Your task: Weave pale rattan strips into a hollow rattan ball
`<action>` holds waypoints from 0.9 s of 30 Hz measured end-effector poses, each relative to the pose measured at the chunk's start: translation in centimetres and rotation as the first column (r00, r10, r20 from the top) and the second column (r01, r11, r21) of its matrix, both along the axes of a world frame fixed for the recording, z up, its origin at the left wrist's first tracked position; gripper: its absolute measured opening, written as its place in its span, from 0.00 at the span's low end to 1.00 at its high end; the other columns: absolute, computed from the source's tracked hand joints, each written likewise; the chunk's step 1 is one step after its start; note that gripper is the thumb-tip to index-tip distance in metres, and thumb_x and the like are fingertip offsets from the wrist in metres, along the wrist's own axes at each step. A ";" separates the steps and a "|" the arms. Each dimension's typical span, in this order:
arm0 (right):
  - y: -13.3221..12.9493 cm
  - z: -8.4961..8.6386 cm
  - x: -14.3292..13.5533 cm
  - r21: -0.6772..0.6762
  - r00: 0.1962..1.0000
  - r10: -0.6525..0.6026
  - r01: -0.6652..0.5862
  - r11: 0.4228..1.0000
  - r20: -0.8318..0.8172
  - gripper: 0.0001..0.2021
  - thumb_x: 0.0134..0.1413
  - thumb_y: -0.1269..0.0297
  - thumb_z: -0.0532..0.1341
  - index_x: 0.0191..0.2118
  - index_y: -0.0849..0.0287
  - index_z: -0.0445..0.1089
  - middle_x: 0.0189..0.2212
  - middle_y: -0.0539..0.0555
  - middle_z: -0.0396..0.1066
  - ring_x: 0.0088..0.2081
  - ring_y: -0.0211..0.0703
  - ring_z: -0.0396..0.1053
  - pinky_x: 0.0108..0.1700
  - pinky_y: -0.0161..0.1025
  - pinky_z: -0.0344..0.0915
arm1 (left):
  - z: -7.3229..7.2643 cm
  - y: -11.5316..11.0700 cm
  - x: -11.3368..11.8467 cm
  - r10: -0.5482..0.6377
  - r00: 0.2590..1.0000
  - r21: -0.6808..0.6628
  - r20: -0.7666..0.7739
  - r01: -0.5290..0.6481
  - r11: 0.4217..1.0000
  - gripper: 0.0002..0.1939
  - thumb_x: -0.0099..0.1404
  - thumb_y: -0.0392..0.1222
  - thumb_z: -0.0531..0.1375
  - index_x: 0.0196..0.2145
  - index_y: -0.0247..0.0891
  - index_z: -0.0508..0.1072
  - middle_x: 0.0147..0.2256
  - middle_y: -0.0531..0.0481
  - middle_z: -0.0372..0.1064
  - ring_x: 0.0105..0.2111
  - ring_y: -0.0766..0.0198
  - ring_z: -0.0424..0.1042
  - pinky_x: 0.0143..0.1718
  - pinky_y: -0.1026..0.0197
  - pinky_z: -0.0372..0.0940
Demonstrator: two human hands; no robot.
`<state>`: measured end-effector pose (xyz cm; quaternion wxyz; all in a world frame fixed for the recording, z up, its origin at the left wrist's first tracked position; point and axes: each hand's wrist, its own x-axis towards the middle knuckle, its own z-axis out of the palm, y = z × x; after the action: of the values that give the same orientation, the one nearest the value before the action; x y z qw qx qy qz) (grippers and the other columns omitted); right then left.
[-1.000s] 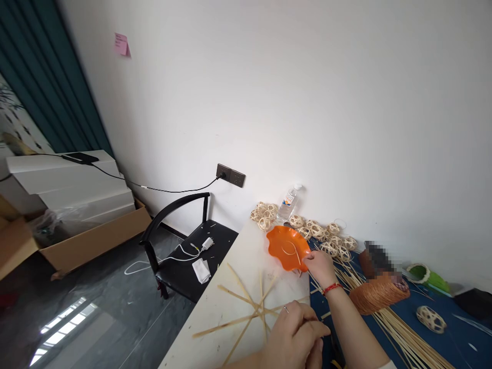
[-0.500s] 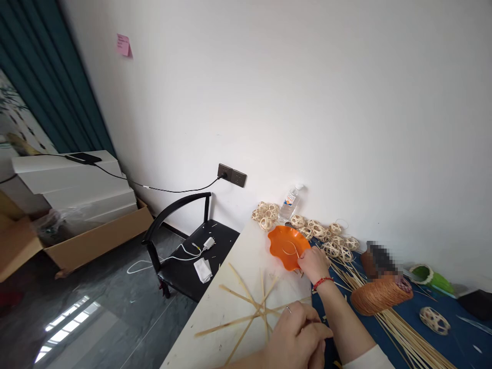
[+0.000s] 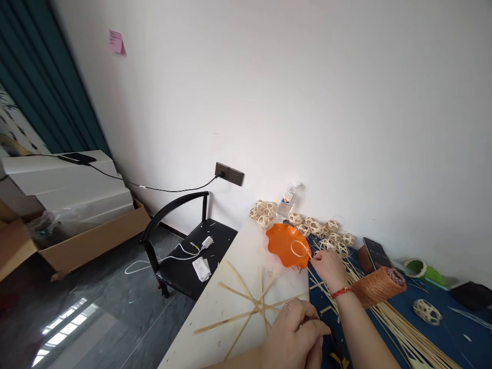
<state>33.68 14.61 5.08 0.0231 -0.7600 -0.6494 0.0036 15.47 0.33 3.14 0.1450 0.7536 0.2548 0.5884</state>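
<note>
My right hand [image 3: 329,269], with a red bracelet at the wrist, is at the right rim of an orange wavy-edged dish [image 3: 282,243]. Its thumb and fingertips pinch the end of a thin pale strip [image 3: 295,254], which curls into a loop over the dish. Closer to me, my left hand [image 3: 295,333] is closed with fingers curled inward; whatever they may hold is hidden. Just left of it, several flat bamboo strips [image 3: 226,323] lie crossed in a star on the white tabletop [image 3: 196,351], and the hand covers part of them.
Woven balls [image 3: 315,227] and a clear bottle [image 3: 286,202] stand along the wall. On the blue cloth [image 3: 400,338] lie an orange twine spool [image 3: 378,288], a phone [image 3: 376,253], long thin sticks [image 3: 413,338] and one woven ball [image 3: 427,312]. A black chair [image 3: 200,256] is to the left.
My right hand has moved right, away from the dish's inside, drawing the strip so its loop shows rounder. My left hand stays in nearly the same place. The view has shifted slightly.
</note>
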 end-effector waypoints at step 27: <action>-0.2 -0.4 -2.2 0.034 0.999 -0.007 0.008 0.999 -0.034 0.10 0.65 0.59 0.61 0.43 0.60 0.73 0.45 0.55 0.73 0.46 0.45 0.72 0.47 0.47 0.69 | 0.2 -0.2 -0.2 -0.007 0.999 -0.040 -0.039 0.006 0.999 0.17 0.60 0.25 0.55 0.45 0.38 0.69 0.38 0.44 0.68 0.35 0.61 0.70 0.34 0.62 0.68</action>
<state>31.47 14.39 4.68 0.0472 -0.7619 -0.6460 0.0051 15.28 0.11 3.31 0.1568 0.7628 0.2666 0.5678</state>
